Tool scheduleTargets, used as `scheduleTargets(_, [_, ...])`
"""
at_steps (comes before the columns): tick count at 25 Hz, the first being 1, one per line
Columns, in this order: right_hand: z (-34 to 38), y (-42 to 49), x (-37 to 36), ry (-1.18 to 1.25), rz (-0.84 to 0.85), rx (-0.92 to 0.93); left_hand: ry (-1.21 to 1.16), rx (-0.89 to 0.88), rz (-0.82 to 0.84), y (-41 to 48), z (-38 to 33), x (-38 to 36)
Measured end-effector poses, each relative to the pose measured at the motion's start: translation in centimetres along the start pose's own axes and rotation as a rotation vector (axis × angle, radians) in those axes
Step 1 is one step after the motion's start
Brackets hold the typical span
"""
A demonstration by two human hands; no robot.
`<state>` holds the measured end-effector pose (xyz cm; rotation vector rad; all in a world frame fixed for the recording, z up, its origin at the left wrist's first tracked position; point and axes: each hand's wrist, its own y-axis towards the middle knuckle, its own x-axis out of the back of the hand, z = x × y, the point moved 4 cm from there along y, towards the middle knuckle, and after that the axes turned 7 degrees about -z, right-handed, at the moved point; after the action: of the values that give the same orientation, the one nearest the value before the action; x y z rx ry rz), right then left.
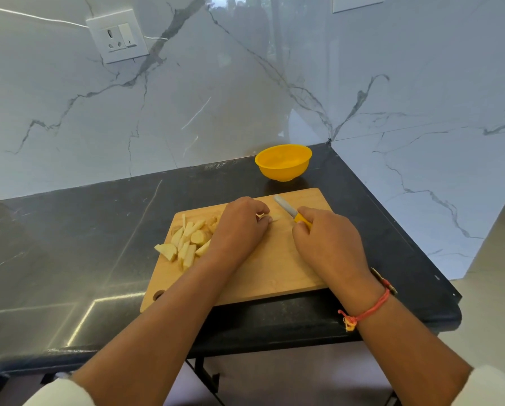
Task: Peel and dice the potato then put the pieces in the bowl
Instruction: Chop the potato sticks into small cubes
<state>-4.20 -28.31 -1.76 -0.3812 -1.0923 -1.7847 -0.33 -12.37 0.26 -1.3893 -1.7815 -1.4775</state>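
Note:
A wooden cutting board (274, 273) lies on the dark counter. Several pale cut potato pieces (187, 244) are heaped on its left part. My left hand (239, 227) rests on the board with curled fingers that pinch a small potato piece (274, 217) at its fingertips. My right hand (327, 244) grips the yellow handle of a small knife (288, 209); the grey blade points up and left, just right of that piece. A yellow bowl (283, 162) stands behind the board near the wall corner; its inside looks bare.
The dark counter (69, 244) meets marble walls at the back and right, and its front edge runs below the board. A wall socket (116, 36) sits high on the left wall. A red thread bracelet (368, 310) circles my right wrist.

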Motion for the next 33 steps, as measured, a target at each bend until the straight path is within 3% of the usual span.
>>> scheduleTargets(20, [1.8,-0.5,-0.4,-0.114,-0.001,0.153,-0.093,0.047,-0.014,0.1,0.0,-0.7])
scheduleTargets(29, [1.8,-1.1,-0.7,-0.26,0.211,0.124,-0.134,0.073,-0.043,0.1,-0.2,-0.7])
scheduleTargets(33, [1.9,-3.0,1.3,-0.307,0.207,0.149,-0.132,0.075,-0.047,-0.1,-0.2,-0.7])
